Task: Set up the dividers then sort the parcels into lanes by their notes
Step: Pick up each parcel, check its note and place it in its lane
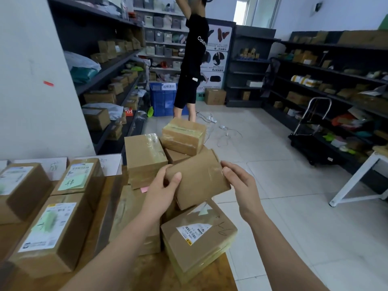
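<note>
A flat brown parcel (199,177) is held tilted above a heap of parcels on the wooden table (151,274). My left hand (162,185) grips its left end, thumb on top. My right hand (239,181) holds its right edge with curled fingers. No note shows on its visible face. Under it lies a taped parcel (197,236) with a white label. Behind stand a taller box (144,156) and another box (183,135) on the heap. On the left, three parcels with green notes (75,177) (50,229) (19,185) sit before white divider cards (55,166).
A pink note (144,189) lies between boxes. A person in black (193,59) stands ahead by a blue crate (162,99). Dark shelves full of parcels line left and right walls. A folding trolley (310,131) and a white table leg (357,181) stand on the right; cables lie on the tiled floor.
</note>
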